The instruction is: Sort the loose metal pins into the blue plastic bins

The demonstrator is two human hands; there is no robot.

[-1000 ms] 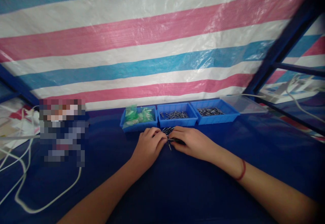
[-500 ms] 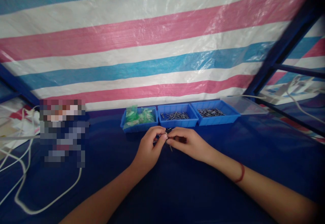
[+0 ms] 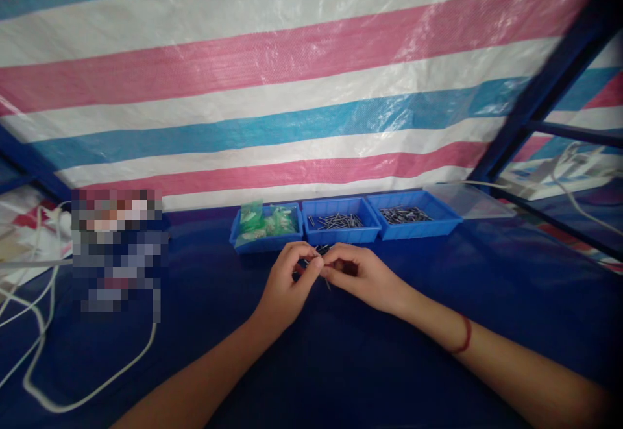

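My left hand point(image 3: 288, 285) and my right hand point(image 3: 359, 276) meet fingertip to fingertip over the blue table point(image 3: 311, 351), just in front of the middle bin. Both are closed in a pinch on small dark metal pins point(image 3: 317, 262). A small heap of the same pins point(image 3: 323, 248) lies on the table right behind my fingers. Three blue bins stand in a row behind: the left bin point(image 3: 265, 224) holds green and clear plastic bags, the middle bin point(image 3: 339, 220) and the right bin point(image 3: 413, 215) hold metal pins.
A striped pink, white and blue tarp point(image 3: 292, 78) hangs as a wall behind the bins. White cables point(image 3: 73, 390) loop over the table at the left. A dark blue frame post point(image 3: 540, 91) rises at the right, with a clear tray point(image 3: 467, 198) beside the right bin.
Both hands have lifted off the table and drawn their fingertips together in a pinch on the pins; a second ago they lay lower over the heap.
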